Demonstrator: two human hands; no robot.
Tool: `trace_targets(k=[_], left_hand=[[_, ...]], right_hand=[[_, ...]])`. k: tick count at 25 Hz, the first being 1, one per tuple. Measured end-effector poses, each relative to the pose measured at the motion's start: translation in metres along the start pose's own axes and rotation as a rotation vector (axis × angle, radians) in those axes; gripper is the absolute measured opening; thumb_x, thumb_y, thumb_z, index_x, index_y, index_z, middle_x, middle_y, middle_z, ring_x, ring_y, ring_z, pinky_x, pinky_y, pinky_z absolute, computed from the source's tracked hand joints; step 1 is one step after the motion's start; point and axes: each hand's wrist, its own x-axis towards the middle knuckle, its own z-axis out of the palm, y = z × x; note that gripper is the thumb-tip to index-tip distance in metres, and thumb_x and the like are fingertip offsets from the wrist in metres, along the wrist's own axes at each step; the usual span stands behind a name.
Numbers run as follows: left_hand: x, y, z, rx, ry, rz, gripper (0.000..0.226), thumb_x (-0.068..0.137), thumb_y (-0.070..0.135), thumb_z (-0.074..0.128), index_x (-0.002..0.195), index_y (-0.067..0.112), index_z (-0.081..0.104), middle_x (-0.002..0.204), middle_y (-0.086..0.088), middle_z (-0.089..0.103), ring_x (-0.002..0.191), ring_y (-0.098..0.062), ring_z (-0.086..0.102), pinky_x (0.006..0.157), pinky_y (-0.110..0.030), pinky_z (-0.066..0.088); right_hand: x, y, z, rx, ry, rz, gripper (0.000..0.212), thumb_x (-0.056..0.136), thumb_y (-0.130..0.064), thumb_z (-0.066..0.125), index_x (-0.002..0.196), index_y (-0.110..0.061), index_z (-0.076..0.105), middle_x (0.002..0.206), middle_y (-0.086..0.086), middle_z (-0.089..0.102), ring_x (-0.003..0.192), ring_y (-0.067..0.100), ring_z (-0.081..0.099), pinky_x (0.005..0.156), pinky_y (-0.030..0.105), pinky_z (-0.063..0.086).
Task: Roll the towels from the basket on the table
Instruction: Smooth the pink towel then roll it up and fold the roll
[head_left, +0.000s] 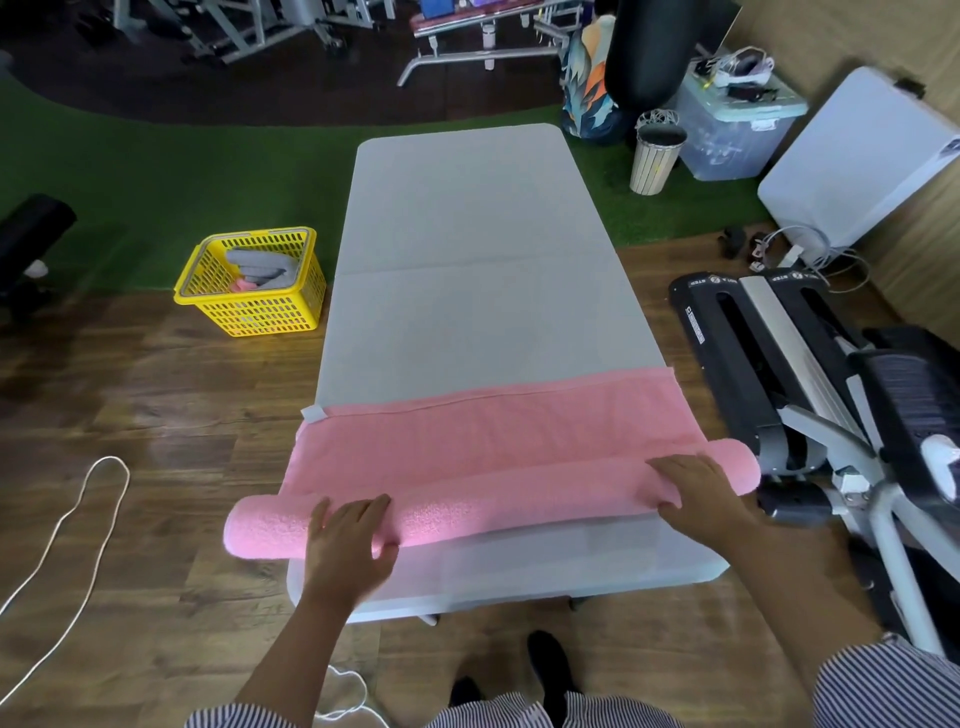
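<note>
Brightness: even, moderate indoor light; far gym area at top left noticeably dimmer.
Source: cannot tell; soft and overhead in effect.
Shadows: faint, diffuse under the table (467, 234) front edge and beneath the yellow basket (254, 283).
Glare: pale sheen on the wooden floor (156, 415) left of the table.
Blur: slight motion smear on the left hand (350, 535) and right hand (696, 491); overall softness.
Distortion: strong wide-angle bowing; table sides and floor boards curve toward the edges.
Focus: distant equipment soft, fine detail lost.
</note>
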Motion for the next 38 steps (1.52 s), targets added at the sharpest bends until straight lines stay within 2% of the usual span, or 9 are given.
trace_targets(k=[5,10,14,17,20,22,29,34,38], left_hand=[[-0.001,-0.006,-0.01,-0.015,-0.022,0.048,0.046,0.066,0.043,0.044,0.096,0.021,0.07,0.078,0.011,0.071,0.069,-0.016,0.068,0.074,-0.04,0.051],[0.005,-0.005,-0.01,-0.06,0.049,-0.009,0.046,0.076,0.035,0.041,0.115,0.021,0.063,0.116,0.005,0.064,0.109,-0.017,0.06,0.102,-0.053,0.036],[-0.002,-0.001,-0.001,-0.007,0.017,0.037,0.057,0.067,0.037,0.058,0.121,0.019,0.06,0.119,0.004,0.062,0.116,-0.016,0.056,0.105,-0.06,0.029],[-0.002,-0.003,0.0,0.006,-0.053,0.057,0.077,0.046,0.021,0.085,0.119,0.016,0.061,0.108,-0.001,0.068,0.101,-0.021,0.064,0.097,-0.062,0.039],[0.0,-0.003,-0.007,-0.054,-0.055,0.115,0.062,0.051,0.017,0.076,0.11,0.025,0.057,0.087,0.004,0.071,0.078,-0.021,0.069,0.085,-0.051,0.049],[0.004,-0.005,-0.013,-0.06,-0.064,0.178,0.054,0.055,0.024,0.064,0.108,0.029,0.053,0.081,0.008,0.071,0.07,-0.018,0.068,0.076,-0.043,0.052],[0.008,-0.018,-0.012,0.012,0.037,0.019,0.053,0.07,0.041,0.049,0.114,0.016,0.064,0.115,0.001,0.067,0.107,-0.02,0.062,0.099,-0.057,0.041],[0.003,-0.016,-0.006,-0.007,0.016,0.03,0.073,0.043,0.017,0.088,0.112,0.015,0.063,0.102,0.0,0.071,0.094,-0.02,0.068,0.093,-0.061,0.042],[0.003,-0.012,-0.014,-0.026,-0.043,0.08,0.043,0.061,0.036,0.061,0.101,0.021,0.065,0.079,0.009,0.07,0.071,-0.018,0.068,0.08,-0.047,0.048]], right_hand=[[0.001,-0.004,-0.017,-0.084,-0.143,0.027,0.047,0.083,-0.04,0.048,0.123,-0.016,0.058,0.126,0.0,0.058,0.118,0.02,0.05,0.105,0.033,0.028],[0.012,-0.008,-0.008,0.066,0.102,-0.028,0.034,0.086,-0.015,0.053,0.12,-0.015,0.058,0.121,0.003,0.06,0.107,0.021,0.054,0.104,0.04,0.035],[0.001,-0.009,0.002,0.079,0.005,-0.034,0.045,0.088,-0.025,0.053,0.132,-0.015,0.049,0.133,0.0,0.052,0.126,0.019,0.043,0.115,0.042,0.017],[-0.007,-0.003,0.002,-0.016,-0.072,-0.057,0.066,0.069,-0.038,0.051,0.131,-0.016,0.05,0.13,0.0,0.054,0.123,0.021,0.046,0.111,0.037,0.022],[-0.006,-0.003,-0.009,0.051,-0.055,-0.024,0.057,0.068,-0.036,0.05,0.118,-0.013,0.062,0.118,0.004,0.065,0.11,0.023,0.057,0.101,0.035,0.037],[-0.003,-0.002,-0.015,0.041,-0.108,0.001,0.048,0.079,-0.031,0.056,0.124,-0.013,0.058,0.126,0.004,0.06,0.117,0.022,0.052,0.103,0.032,0.034],[0.011,-0.006,-0.008,0.06,0.095,-0.061,0.04,0.083,-0.011,0.057,0.123,-0.012,0.057,0.125,0.005,0.059,0.118,0.025,0.05,0.108,0.042,0.033],[-0.004,-0.005,0.001,-0.05,-0.047,-0.056,0.067,0.07,-0.041,0.05,0.132,-0.013,0.049,0.133,0.002,0.053,0.125,0.021,0.045,0.112,0.037,0.022],[0.004,-0.006,-0.016,-0.059,-0.134,0.004,0.066,0.069,-0.047,0.044,0.128,-0.017,0.054,0.129,-0.002,0.057,0.12,0.017,0.05,0.107,0.034,0.029]])
